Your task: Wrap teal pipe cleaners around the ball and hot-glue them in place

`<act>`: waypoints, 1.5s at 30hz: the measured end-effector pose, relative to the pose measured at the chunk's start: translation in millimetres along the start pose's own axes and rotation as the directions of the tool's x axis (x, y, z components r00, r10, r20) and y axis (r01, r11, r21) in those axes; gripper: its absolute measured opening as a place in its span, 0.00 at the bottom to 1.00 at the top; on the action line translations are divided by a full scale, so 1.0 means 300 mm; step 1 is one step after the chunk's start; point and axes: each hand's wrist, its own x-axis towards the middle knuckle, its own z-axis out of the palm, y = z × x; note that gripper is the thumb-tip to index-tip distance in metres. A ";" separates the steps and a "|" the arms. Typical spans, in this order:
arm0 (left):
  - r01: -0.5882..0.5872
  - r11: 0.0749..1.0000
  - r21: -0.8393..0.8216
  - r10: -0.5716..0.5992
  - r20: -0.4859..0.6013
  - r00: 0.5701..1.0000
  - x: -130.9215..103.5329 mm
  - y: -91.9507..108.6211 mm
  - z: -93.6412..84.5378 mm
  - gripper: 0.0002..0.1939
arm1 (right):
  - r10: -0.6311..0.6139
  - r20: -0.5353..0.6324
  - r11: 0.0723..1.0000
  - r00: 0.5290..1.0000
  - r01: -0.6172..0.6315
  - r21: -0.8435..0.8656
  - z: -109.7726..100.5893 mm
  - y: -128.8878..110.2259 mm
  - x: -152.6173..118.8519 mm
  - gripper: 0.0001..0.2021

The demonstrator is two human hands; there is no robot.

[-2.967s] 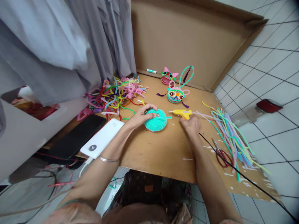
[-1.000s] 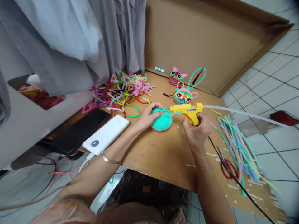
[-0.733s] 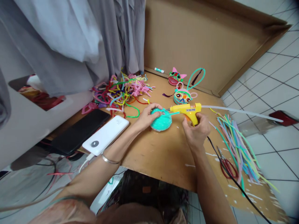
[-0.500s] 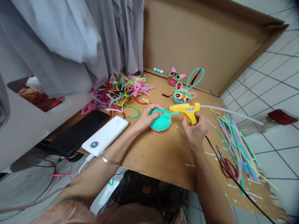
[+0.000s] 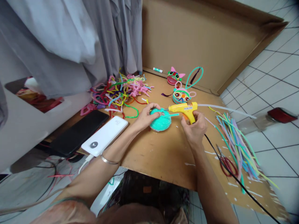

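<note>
My left hand (image 5: 147,117) is closed on a turquoise dome (image 5: 160,123) that looks wound from pipe cleaner, thumb and fingers at its upper left. A short loose end of turquoise pipe cleaner (image 5: 174,115) sticks out to the right from under the thumb. In my right hand (image 5: 194,126) is a yellow hot glue gun (image 5: 183,108), gripped by its handle. Its metal nozzle points left and lies at the top edge of the dome; whether it touches cannot be made out. A long clear glue stick (image 5: 226,109) juts from the gun's back.
Two decorated pipe-cleaner heads (image 5: 181,95) stand behind the gun. At left lie a tangled pipe-cleaner heap (image 5: 126,90), a white power bank (image 5: 105,136) and a black phone (image 5: 79,132). Red-handled scissors (image 5: 227,165), straight pipe cleaners (image 5: 238,146) and the gun's black cord (image 5: 233,179) are at right.
The glue gun and my right hand have shifted slightly left. My left hand and the dome stay almost where they were.
</note>
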 end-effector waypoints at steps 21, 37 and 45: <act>-0.002 0.999 -0.039 0.005 0.078 0.997 0.000 0.000 -0.009 0.16 | 0.026 0.331 0.958 0.943 -0.118 0.261 0.015 0.068 0.125 0.13; 0.033 0.997 -0.072 -0.025 0.113 0.993 -0.002 0.011 -0.014 0.18 | -0.077 0.504 0.893 0.860 -0.165 0.419 0.034 0.092 0.218 0.15; 0.015 0.999 -0.052 -0.009 0.119 0.993 0.000 0.002 -0.017 0.17 | -0.074 0.457 0.906 0.886 -0.132 0.402 0.026 0.092 0.207 0.14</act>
